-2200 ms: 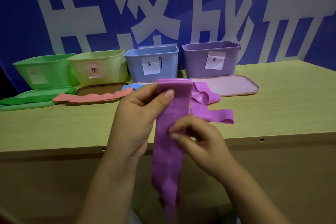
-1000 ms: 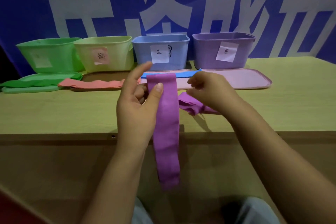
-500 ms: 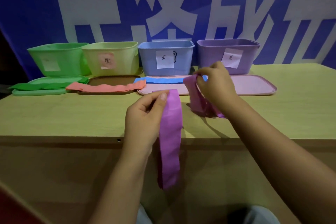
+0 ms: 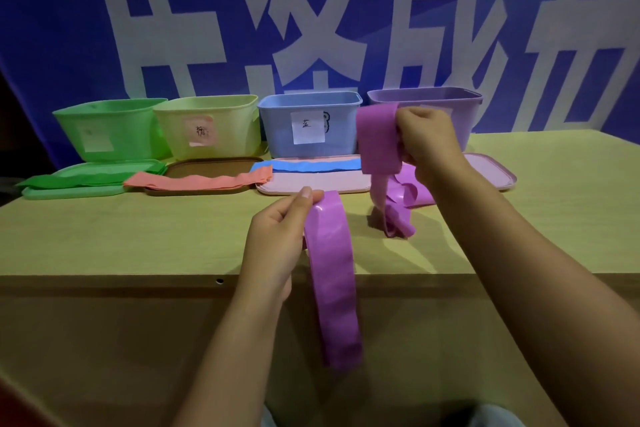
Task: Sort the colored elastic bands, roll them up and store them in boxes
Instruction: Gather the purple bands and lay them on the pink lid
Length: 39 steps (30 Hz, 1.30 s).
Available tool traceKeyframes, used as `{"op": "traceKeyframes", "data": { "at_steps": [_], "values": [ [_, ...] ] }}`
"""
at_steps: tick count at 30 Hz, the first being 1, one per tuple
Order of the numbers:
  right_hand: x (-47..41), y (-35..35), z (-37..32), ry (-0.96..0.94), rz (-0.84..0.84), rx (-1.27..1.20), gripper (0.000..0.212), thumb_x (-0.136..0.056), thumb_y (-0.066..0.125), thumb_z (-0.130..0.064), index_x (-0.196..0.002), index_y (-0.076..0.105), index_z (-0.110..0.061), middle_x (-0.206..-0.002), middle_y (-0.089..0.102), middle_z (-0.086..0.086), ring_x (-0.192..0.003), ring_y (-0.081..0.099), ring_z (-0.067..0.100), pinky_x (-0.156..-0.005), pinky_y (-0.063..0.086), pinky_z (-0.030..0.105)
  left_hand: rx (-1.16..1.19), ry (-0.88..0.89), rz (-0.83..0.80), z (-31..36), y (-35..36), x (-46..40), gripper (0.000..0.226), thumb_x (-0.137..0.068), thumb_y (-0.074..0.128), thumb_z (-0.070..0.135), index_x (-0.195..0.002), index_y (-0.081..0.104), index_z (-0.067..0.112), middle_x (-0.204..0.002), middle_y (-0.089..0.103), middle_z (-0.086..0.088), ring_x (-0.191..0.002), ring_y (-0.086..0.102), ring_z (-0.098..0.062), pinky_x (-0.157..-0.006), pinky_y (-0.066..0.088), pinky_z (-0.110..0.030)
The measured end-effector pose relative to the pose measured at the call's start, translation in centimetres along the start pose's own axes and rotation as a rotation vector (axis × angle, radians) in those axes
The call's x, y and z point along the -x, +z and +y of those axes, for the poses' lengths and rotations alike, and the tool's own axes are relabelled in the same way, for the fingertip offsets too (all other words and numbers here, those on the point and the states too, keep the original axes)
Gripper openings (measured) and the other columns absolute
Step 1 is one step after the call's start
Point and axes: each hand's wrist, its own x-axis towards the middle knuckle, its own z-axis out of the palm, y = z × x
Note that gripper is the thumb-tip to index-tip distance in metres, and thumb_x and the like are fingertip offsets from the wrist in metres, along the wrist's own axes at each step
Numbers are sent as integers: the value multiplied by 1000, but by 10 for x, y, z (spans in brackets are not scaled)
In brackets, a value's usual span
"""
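Hanging over the near edge of the table (image 4: 104,239), one purple band (image 4: 332,281) dangles from the left hand (image 4: 277,236), thumb and fingers pinching its top end. Further in, the right hand (image 4: 427,140) has its fingers curled round a second purple band (image 4: 377,142), lifted so its tail trails down onto a loose tangle on the tabletop. To my eye the sorting is in hand and no rolling has begun. I'd keep the raised strip flat and untwisted, draw it free of the tangle, lay both together, then roll tight from one end. Beyond lie pink (image 4: 197,181), blue (image 4: 311,165) and green (image 4: 86,178) bands on lids, then four boxes, the purple box (image 4: 467,111) just behind the raised hand.
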Motion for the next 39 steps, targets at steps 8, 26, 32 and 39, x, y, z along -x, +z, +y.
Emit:
{"op": "traceKeyframes", "data": {
  "at_steps": [8, 26, 32, 39],
  "values": [
    [15, 3, -23, 13, -176, -349, 16, -94, 52, -17, -95, 68, -20, -61, 54, -2, -57, 47, 8, -60, 44, 23, -12, -36, -60, 4, 5, -1, 47, -72, 53, 64, -85, 75, 25, -97, 74, 6, -101, 65, -16, -95, 50, -44],
    [87, -25, 0, -507, -825, 210, 25, -91, 54, -30, -111, 63, -40, -100, 64, -13, -98, 58, 7, -82, 50, 23, 304, -211, -275, 12, -5, -5, 56, -77, 61, 59, -101, 73, 10, -102, 71, -17, -95, 65, -32, -98, 44, -47],
    [93, -42, 26, -395, -899, 150, 21, -86, 64, -10, -96, 73, -26, -99, 66, -10, -94, 62, 7, -81, 47, 17, 269, 44, -125, 13, -1, 9, 14, -87, 59, 10, -80, 71, 12, -73, 71, 0, -65, 63, -9, -65, 48, -29],
    [93, -28, 47, -18, -525, -216, 27, -92, 44, 5, -77, 60, -12, -79, 70, -5, -80, 63, 15, -72, 53, 27, 180, 155, -231, 20, 1, 24, 13, -74, 64, 20, -81, 73, 15, -76, 73, 2, -70, 67, -8, -62, 53, -23]
  ]
}}
